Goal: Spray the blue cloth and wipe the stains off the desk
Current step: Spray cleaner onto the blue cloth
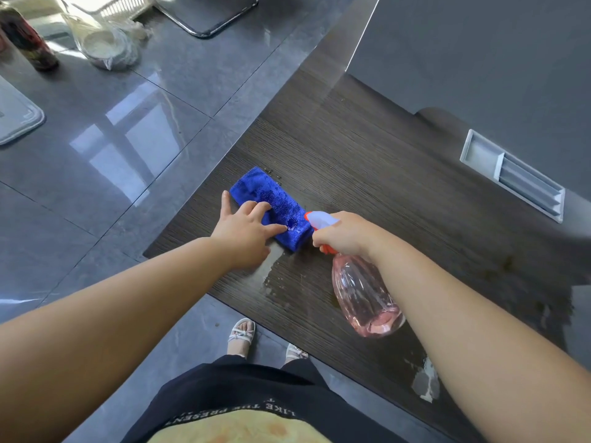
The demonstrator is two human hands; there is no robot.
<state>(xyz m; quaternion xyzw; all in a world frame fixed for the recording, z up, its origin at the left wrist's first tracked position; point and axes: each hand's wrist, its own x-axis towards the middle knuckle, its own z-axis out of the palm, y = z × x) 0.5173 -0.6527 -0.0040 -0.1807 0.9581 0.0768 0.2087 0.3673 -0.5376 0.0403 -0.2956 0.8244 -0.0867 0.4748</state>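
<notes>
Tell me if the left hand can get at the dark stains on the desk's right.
Probably not directly: the left hand rests on the cloth, and the right hand with the bottle lies between it and the stains.

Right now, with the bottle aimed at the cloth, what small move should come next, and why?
Probably slide the blue cloth onto the pale smear beside it: its surface already looks wet, and the left hand rests on it.

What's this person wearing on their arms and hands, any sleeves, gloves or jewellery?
The left arm and right arm are bare, no sleeves in view. The left hand and right hand wear no gloves; no ring, watch or bracelet shows. The garment below is dark with pale lettering.
</notes>
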